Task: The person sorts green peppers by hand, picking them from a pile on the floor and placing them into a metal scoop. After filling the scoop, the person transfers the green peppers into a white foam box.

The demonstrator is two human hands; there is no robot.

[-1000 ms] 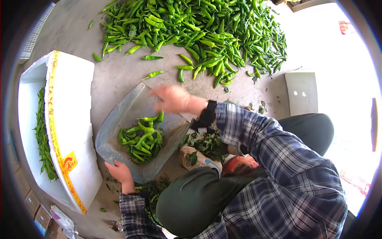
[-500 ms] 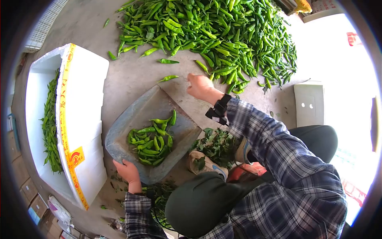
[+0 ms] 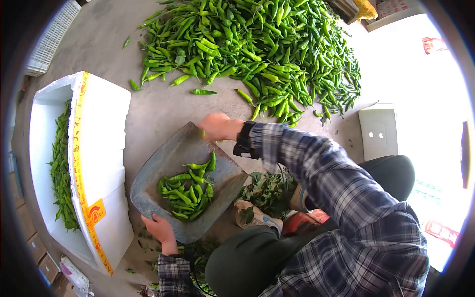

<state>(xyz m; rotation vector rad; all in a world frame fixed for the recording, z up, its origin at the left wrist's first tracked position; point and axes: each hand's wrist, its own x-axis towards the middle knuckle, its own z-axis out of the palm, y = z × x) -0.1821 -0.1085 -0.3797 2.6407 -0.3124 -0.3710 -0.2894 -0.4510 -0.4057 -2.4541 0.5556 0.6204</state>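
Bare grey concrete floor (image 3: 158, 106) fills the frame, with a big heap of green peppers (image 3: 257, 49) across the top and a white foam box (image 3: 99, 153) at left. At centre lies a grey metal tray (image 3: 163, 163), dull and scuffed, holding a small pile of peppers (image 3: 188, 188). The left hand (image 3: 159, 229) grips its lower edge; the right hand (image 3: 215, 126) is closed over its upper edge, contents unclear.

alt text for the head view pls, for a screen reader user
A crouching person's left hand grips the near edge of a grey metal scoop holding green peppers, while the right hand hovers over its far end. A large pepper pile covers the concrete floor beyond; a white foam box stands beside the scoop.
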